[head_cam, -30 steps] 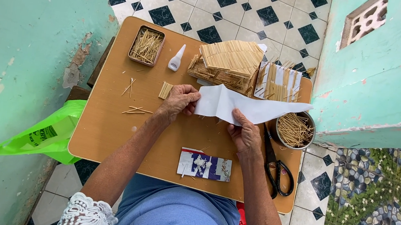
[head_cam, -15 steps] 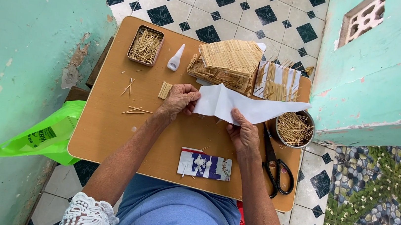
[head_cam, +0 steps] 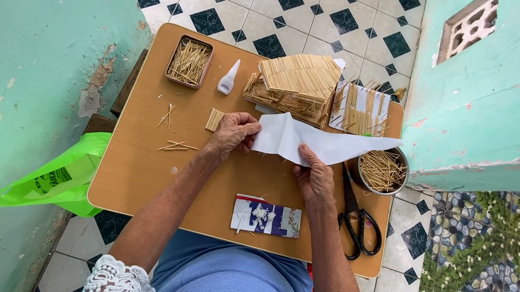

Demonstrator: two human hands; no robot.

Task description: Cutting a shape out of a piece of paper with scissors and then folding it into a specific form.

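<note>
- The left hand (head_cam: 234, 134) grips the left edge of a folded white paper sheet (head_cam: 312, 142), fingers curled over it, near the middle of the wooden table (head_cam: 141, 172).
- The right hand (head_cam: 314, 177) pinches the sheet's lower edge, thumb on top, fingers tucked beneath.
- The sheet lies just above the tabletop, around the middle, its long pointed end reaching toward the right edge, over the rim of a round metal bowl (head_cam: 382, 172) full of thin sticks.
- Black-handled scissors (head_cam: 359, 217) lie near the right edge, just beside the right hand, blades pointing toward the bowl.
- A small rectangular tin (head_cam: 189, 62) of sticks sits at the far left corner; a white glue bottle (head_cam: 228, 78) lies just beside it.
- A model roof made of sticks (head_cam: 295, 85) stands at the far edge, with a flat panel of sticks on paper (head_cam: 360, 110) to its right.
- A small bundle of glued sticks (head_cam: 214, 120) touches the left hand's knuckles; loose sticks (head_cam: 176, 146) are scattered toward the left edge.
- A blue and white card (head_cam: 266, 217) rests by the near edge.
- A green plastic bag (head_cam: 51, 175) hangs off the table's left side.
</note>
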